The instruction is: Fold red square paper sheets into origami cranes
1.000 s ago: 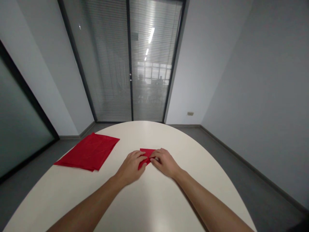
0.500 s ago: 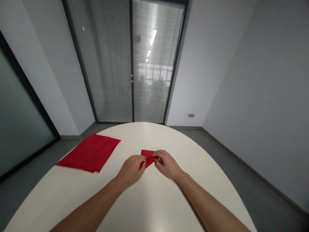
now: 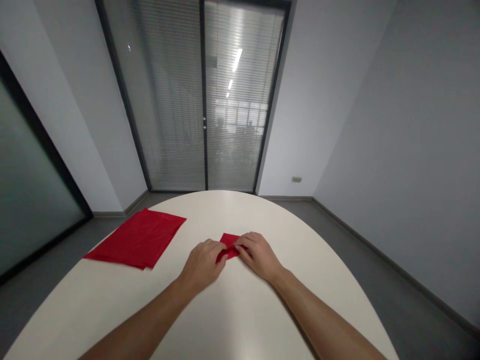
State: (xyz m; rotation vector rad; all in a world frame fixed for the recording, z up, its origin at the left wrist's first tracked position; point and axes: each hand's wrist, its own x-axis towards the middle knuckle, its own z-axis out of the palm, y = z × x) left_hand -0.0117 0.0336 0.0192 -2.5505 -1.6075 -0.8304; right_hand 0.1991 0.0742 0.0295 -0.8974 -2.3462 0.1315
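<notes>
A small piece of folded red sheet (image 3: 230,240), which looks like thin plastic or paper, lies on the table between my hands. My left hand (image 3: 205,262) pinches its left side between thumb and fingers. On the opposite side my right hand (image 3: 258,254) grips the edge, with thumb and fingertips close together. A fold or raised crease runs across the piece between the two sets of fingertips. Both hands cover parts of it, so its full outline is hidden. To the left, a stack of larger red sheets (image 3: 138,237) lies flat, its edges slightly offset.
The round white table (image 3: 240,310) fills the foreground. Beyond it stand a glass door with blinds (image 3: 236,150) and a grey wall (image 3: 405,150). A small wall socket (image 3: 296,179) sits low beside the door frame.
My right thumb has moved in against the fingers, closing the gap there. The visible part of the small red piece has changed shape slightly.
</notes>
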